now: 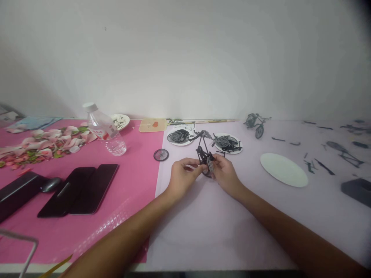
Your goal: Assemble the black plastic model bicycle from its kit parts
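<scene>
A small black model bicycle point(203, 146) is between my two hands, its frame raised above the lilac tabletop. My left hand point(187, 173) pinches its lower part from the left, thumb and fingers pressed together. From the other side my right hand point(226, 173) grips the same model near a grey piece. Fingers hide part of the lower end. A loose black spoked wheel point(161, 155) lies left of my left hand. Behind the hands are two white plates of black parts, the left plate point(189, 143) and the right plate point(241, 150), with wheels among the pieces.
An assembled model bicycle point(255, 123) stands at the back right. Rightward lie a white plate point(284, 170) and several loose black parts point(324, 166). On the pink cloth are a tilted plastic bottle point(104, 131), phones point(94, 189) and artificial petals point(49, 141). A wall rises behind.
</scene>
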Tool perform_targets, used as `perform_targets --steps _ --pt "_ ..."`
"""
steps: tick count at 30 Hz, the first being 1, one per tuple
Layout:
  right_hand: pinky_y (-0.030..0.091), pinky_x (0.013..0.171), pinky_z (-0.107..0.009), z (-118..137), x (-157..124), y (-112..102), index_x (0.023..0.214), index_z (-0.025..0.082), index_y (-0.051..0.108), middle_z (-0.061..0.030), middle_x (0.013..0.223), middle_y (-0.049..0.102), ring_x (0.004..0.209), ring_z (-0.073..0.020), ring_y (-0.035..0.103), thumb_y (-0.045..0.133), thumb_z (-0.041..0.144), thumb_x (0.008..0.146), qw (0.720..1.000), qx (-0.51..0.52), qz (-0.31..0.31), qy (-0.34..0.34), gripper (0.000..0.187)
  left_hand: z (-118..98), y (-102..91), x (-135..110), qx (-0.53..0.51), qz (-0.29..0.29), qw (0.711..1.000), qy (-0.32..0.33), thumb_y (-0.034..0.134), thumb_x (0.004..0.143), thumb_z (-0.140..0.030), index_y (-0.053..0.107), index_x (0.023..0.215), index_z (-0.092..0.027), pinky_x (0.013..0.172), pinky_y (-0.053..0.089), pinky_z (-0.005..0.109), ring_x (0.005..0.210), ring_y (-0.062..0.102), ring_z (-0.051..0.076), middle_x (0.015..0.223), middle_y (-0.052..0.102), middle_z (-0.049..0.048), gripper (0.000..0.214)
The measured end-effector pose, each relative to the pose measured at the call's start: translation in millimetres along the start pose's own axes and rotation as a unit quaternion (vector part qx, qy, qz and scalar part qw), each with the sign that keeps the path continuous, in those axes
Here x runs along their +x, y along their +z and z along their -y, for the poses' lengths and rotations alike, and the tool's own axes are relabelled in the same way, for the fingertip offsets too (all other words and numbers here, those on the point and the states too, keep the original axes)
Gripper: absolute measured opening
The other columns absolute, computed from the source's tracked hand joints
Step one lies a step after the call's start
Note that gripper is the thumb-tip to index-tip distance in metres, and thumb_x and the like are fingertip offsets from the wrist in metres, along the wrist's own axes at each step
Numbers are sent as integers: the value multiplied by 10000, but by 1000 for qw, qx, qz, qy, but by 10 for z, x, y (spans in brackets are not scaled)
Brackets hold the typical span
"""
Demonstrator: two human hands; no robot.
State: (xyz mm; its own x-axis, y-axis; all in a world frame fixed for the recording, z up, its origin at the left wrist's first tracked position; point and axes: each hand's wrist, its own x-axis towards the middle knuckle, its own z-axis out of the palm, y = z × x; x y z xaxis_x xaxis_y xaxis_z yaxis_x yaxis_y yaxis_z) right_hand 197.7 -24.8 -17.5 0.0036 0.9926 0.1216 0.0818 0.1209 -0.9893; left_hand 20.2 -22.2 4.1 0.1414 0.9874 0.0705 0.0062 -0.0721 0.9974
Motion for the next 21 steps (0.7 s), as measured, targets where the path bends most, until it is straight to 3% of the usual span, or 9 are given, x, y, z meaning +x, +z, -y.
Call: perform_targets --steps 7,12,17,21 --pt "350 400 -243 91 26 -53 826 222 566 5 665 589 476 -111 461 713 711 845 1000 -8 16 -16 511 -67 -62 36 -70 52 996 34 748 871 -538 801 881 -176 918 553 365 1066 707 256 1131 782 114 366" --pt "344 380 -229 175 16 -63 847 219 585 8 692 588 477 -100 463 714 653 876 999 -4 43 11 453 32 -112 123 -117 72 990 -26 852 762 -548 782 878 -151 925 539 376 883 711 209 915 787 85 420" --pt "342 386 -232 237 -6 -45 906 215 625 6 667 579 479 -105 457 661 639 921 998 -5 58 18 426 32 -115 120 -231 70 964 -108 908 734 -462 707 968 -152 964 550 401 872 721 186 893 761 79 438" --pt "346 397 -236 246 -19 -55 838 218 604 -3 679 598 490 -109 462 685 604 910 997 -16 70 8 402 -22 -123 110 -272 58 948 -155 933 726 -372 657 1182 -174 952 569 414 878 728 189 998 763 102 569"
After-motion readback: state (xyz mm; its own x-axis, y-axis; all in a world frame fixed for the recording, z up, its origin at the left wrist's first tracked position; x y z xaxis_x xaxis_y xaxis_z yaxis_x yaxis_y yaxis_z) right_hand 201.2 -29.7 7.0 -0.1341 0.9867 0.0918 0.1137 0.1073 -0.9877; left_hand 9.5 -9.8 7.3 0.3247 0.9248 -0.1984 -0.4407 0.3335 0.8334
